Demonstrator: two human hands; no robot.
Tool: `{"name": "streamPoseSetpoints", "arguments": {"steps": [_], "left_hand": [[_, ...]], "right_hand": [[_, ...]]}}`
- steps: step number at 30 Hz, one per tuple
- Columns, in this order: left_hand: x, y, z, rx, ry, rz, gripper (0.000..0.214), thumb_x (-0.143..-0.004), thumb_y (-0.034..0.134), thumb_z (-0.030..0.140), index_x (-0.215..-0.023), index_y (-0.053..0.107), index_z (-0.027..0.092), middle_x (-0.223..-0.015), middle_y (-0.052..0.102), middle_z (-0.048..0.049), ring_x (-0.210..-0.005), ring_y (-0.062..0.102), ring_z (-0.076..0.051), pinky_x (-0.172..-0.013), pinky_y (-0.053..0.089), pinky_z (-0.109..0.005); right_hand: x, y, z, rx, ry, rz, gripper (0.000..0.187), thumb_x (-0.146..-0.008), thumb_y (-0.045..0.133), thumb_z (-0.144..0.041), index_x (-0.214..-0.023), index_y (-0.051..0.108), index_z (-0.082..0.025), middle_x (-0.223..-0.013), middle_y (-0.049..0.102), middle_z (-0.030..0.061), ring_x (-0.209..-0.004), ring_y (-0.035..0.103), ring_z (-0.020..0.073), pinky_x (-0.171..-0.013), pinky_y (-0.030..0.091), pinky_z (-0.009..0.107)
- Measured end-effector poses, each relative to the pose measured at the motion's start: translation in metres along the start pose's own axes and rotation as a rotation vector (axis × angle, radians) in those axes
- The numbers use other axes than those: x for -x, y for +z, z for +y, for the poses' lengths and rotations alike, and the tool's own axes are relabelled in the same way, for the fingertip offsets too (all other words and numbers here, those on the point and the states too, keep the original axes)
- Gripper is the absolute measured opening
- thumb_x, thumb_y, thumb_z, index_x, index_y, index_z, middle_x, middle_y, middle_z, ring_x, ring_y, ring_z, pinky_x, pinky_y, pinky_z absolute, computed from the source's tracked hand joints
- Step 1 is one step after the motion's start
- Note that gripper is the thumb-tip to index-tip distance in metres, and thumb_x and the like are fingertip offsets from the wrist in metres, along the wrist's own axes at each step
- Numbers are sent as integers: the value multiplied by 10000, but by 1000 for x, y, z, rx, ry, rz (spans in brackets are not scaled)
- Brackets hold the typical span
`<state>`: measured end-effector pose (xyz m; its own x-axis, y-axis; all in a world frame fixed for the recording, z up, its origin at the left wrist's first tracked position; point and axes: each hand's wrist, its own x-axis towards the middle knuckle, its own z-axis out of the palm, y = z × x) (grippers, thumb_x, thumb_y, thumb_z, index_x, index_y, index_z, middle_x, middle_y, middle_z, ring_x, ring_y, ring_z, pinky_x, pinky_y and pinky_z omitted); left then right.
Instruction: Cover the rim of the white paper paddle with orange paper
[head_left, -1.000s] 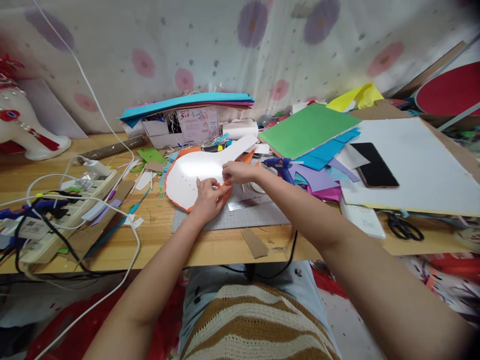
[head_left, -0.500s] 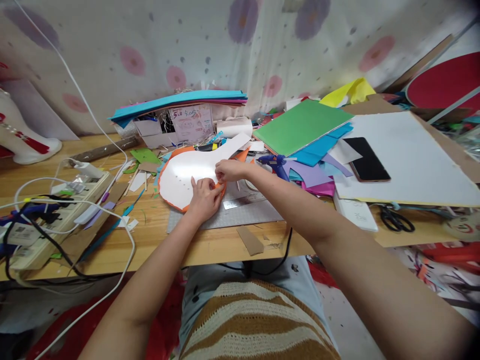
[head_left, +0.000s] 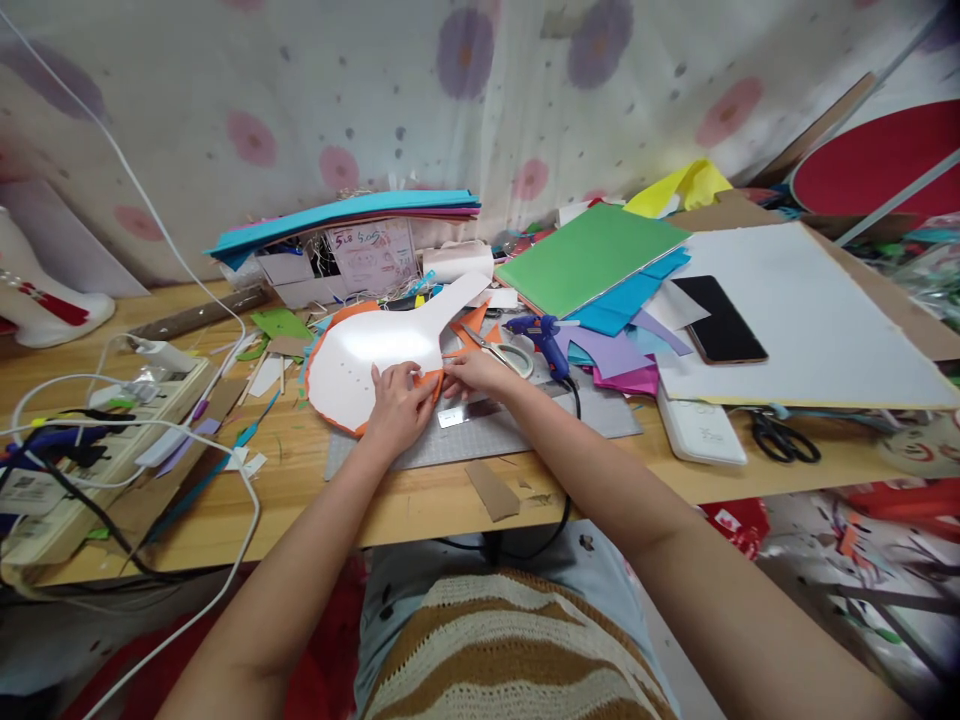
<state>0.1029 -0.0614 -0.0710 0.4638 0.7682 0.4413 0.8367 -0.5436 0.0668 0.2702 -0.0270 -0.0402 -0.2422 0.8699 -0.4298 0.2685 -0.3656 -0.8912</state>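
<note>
Relative to the earlier frame, the right hand (head_left: pixel 472 374) has moved down along the white cutout's (head_left: pixel 356 350) right side, and the pale-handled scissors (head_left: pixel 493 348), previously mostly hidden, lie exposed. The cutout, with orange border (head_left: pixel 352 309), lies on the desk (head_left: pixel 420 505) beneath the left hand (head_left: pixel 401 408), bent fingers on its lower right part; the right fingers, narrowly gathered, are at that edge. Whether either grip pinches it cannot be told. Counted: one cutout, two scissors (one black (head_left: pixel 763 425)), one phone (head_left: pixel 724 320).
</note>
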Motion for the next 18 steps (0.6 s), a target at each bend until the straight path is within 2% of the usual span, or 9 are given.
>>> {"name": "streamPoseSetpoints", "arguments": {"steps": [4, 7, 11, 14, 18], "left_hand": [[1, -1, 0, 27, -11, 2, 288, -845, 463, 257, -1069, 642, 276, -1308, 432, -120, -1154, 377, -289, -993, 193, -616], [2, -1, 0, 58, -14, -3, 286, -848, 460, 249, -1067, 641, 279, -1367, 420, -93, -1168, 374, -294, -990, 180, -632], [2, -1, 0, 75, 1, -17, 298, -869, 433, 249, -1099, 621, 280, -1289, 530, -41, -1147, 400, -281, -999, 138, -646], [2, 0, -1, 99, 5, -17, 307, -877, 427, 255, -1128, 602, 280, -1233, 579, -25, -1144, 411, -272, -1005, 117, -651], [2, 1, -2, 126, 6, -4, 304, -881, 426, 264, -1131, 599, 284, -1223, 586, -18, -1131, 434, -262, -1013, 90, -652]], "right_hand": [[-1, 5, 5, -250, 31, -4, 145, -813, 512, -76, -689, 520, -150, -633, 634, 7, -523, 600, 65, -367, 358, 125], [-4, 7, 11, -272, -11, 72, 153, -796, 534, -63, -669, 520, -148, -561, 599, -21, -437, 541, 43, -332, 295, 125], [-9, 12, 14, -188, -41, 193, 182, -776, 586, -113, -623, 497, -157, -470, 539, -49, -369, 468, 42, -339, 299, 146], [-13, 13, 15, -81, -74, 216, 168, -790, 585, -167, -642, 506, -159, -523, 583, -24, -412, 510, 54, -368, 337, 152], [-16, 14, 16, 182, -131, 253, 114, -817, 552, -248, -740, 561, -163, -577, 626, -4, -449, 545, 76, -459, 412, 182]]}}
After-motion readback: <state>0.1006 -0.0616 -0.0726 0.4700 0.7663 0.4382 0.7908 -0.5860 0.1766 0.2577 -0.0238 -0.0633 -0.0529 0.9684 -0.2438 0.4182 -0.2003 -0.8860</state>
